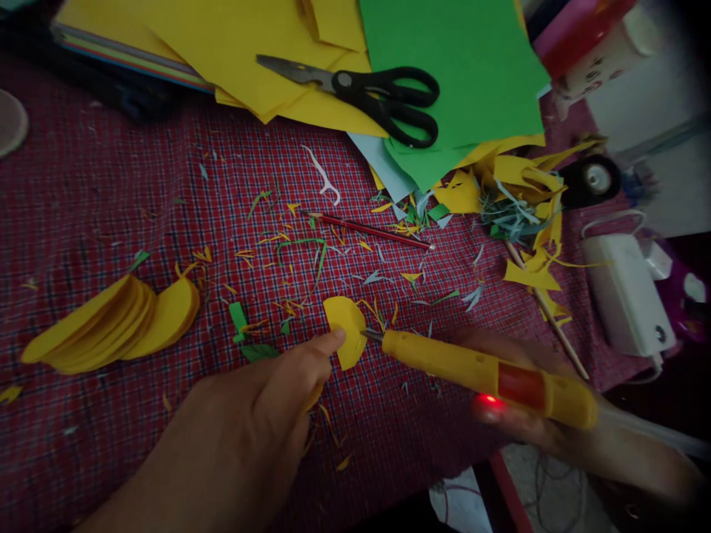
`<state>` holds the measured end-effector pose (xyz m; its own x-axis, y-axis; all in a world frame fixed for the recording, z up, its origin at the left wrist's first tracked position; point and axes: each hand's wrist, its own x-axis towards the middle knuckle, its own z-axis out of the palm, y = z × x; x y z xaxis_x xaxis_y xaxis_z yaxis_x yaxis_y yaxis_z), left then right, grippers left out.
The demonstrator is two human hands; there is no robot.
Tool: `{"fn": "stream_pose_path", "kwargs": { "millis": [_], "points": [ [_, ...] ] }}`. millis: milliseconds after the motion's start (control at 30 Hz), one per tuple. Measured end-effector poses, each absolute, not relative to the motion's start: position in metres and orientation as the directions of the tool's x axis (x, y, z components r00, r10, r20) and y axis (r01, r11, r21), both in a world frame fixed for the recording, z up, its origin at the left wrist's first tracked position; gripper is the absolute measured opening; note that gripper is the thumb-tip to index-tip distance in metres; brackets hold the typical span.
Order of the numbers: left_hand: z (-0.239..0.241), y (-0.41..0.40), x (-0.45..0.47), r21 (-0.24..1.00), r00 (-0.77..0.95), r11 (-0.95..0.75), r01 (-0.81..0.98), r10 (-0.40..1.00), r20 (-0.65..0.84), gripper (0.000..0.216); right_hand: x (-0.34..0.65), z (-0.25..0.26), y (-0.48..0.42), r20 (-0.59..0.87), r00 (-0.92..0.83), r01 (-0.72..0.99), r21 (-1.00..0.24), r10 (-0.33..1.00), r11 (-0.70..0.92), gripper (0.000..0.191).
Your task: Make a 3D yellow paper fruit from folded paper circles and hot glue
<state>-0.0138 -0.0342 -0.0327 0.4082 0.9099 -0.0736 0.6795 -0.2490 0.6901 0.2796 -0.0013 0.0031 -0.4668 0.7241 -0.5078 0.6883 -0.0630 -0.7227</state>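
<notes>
My left hand (261, 414) sits closest, its fingers (331, 341) pinched shut on a yellow cutout (345, 326), which is held just above the counter (111, 192) at mid-frame. The metal tip of the tool (478, 374) touches the cutout's right edge. My right hand (533, 426) is wrapped around the tool's body, whose red lamp is lit. I judge this wants the cutout held still, fingertips back from that tip, and light contact only. To the left lies a stack (122, 318) of similar pieces; farther off are a pencil (369, 229) and scissors (372, 92).
</notes>
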Motion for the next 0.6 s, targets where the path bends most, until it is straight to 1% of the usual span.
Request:
{"fn": "stream_pose_path", "kwargs": {
  "millis": [100, 200, 267, 433, 533, 600],
  "points": [
    [-0.034, -0.031, -0.013, 0.668, 0.465, -0.328, 0.668, 0.885, -0.031, 0.047, 0.278, 0.004, 0.000, -0.508, -0.470, 0.690, -0.721, 0.722, -0.059, 0.018],
    [-0.035, -0.030, -0.013, 0.662, 0.465, -0.336, 0.671, 0.885, -0.022, 0.050, 0.276, 0.004, 0.001, -0.503, -0.481, 0.673, -0.737, 0.718, -0.065, 0.015],
    [-0.034, -0.031, -0.013, 0.666, 0.472, -0.346, 0.661, 0.882, -0.010, 0.051, 0.276, 0.003, 0.000, -0.510, -0.494, 0.661, -0.747, 0.704, -0.078, 0.017],
    [-0.031, -0.030, -0.011, 0.652, 0.471, -0.342, 0.676, 0.882, -0.026, 0.049, 0.276, 0.000, -0.006, -0.552, -0.506, 0.671, -0.735, 0.663, -0.099, 0.028],
    [-0.028, -0.029, -0.010, 0.665, 0.461, -0.315, 0.677, 0.886, -0.051, 0.046, 0.276, 0.000, -0.010, -0.569, -0.517, 0.669, -0.735, 0.639, -0.112, 0.028],
    [-0.027, -0.029, -0.009, 0.689, 0.456, -0.290, 0.664, 0.887, -0.066, 0.039, 0.275, 0.000, -0.012, -0.567, -0.532, 0.651, -0.749, 0.629, -0.124, 0.027]
  ]
}}
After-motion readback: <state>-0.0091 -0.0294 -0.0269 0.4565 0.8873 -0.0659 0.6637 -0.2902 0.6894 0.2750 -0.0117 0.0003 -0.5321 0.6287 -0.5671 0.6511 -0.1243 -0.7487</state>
